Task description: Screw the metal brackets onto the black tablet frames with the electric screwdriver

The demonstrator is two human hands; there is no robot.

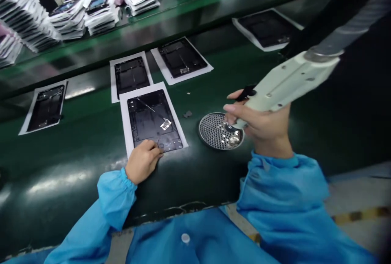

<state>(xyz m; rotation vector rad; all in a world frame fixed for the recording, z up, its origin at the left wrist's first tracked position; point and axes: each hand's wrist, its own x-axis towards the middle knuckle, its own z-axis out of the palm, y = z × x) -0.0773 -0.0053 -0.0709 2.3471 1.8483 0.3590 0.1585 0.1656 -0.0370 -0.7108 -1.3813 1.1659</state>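
- Right hand [262,125] wrapped closed around an electric screwdriver [290,83] – tip down at a round perforated screw tray [215,132]
- Left hand [142,160], apart, partly open, fingertips resting on a black device back housing [154,121]
- Housing lies on white paper [124,127], on a dark green conveyor belt [76,174]

Bare left hand [142,161] recorded palm-down and low, with knuckles raised and fingers lightly curled, tips directed downward. Left wrist [130,173] is gathered into an elasticated cuff of light-blue fabric. Left forearm [114,201], sleeved in the same light-blue fabric, is angled inward from the lower left. Bare right hand [262,127] is held further right, with fingers wrapped closed in a firm grip and the palm turned inward. Right wrist [271,147] is left bare above a loose light-blue cuff. Right forearm [281,186], also sleeved in light blue, is carried upright. The two hands are held apart.
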